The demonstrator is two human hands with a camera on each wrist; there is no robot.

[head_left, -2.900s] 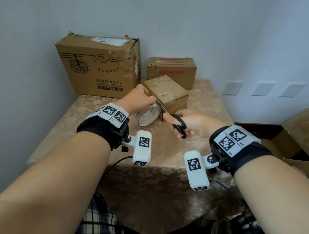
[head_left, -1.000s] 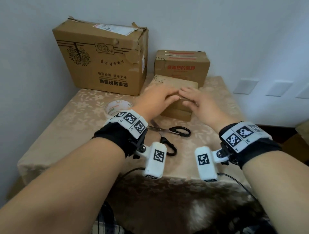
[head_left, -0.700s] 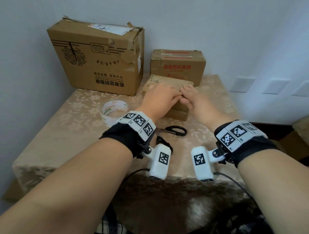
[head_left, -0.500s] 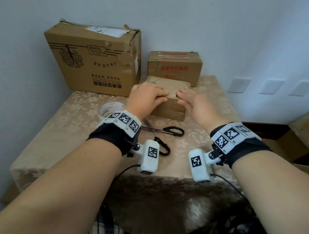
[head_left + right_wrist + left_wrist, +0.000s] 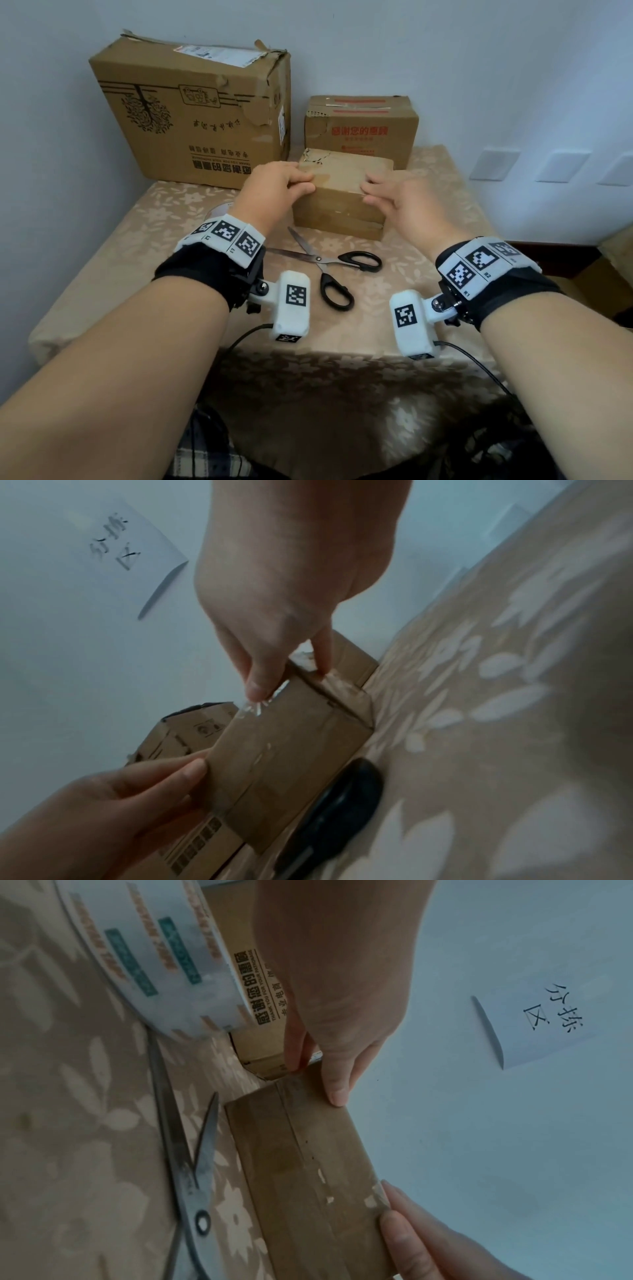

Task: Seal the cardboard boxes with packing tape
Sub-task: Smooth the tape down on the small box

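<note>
A small cardboard box (image 5: 342, 192) (image 5: 308, 1164) (image 5: 291, 750) lies in the middle of the table, with clear tape (image 5: 253, 712) shining on its top edge. My left hand (image 5: 303, 183) (image 5: 318, 1074) presses its left end, fingers on top and thumb on the side. At the right end, my right hand (image 5: 368, 193) (image 5: 291, 677) presses the same way. The tape roll (image 5: 154, 955) stands to the left, almost hidden behind my left wrist in the head view. Black-handled scissors (image 5: 329, 267) (image 5: 185, 1150) lie open in front of the box.
A large cardboard box (image 5: 191, 116) stands at the back left against the wall, and a medium box (image 5: 359, 126) sits behind the small one. A patterned beige cloth (image 5: 137, 246) covers the table. A paper note (image 5: 534, 1023) hangs on the wall.
My right hand put down the scissors and my left let go of the tape roll. Both hands met on the box top, then slid apart to its two ends.
</note>
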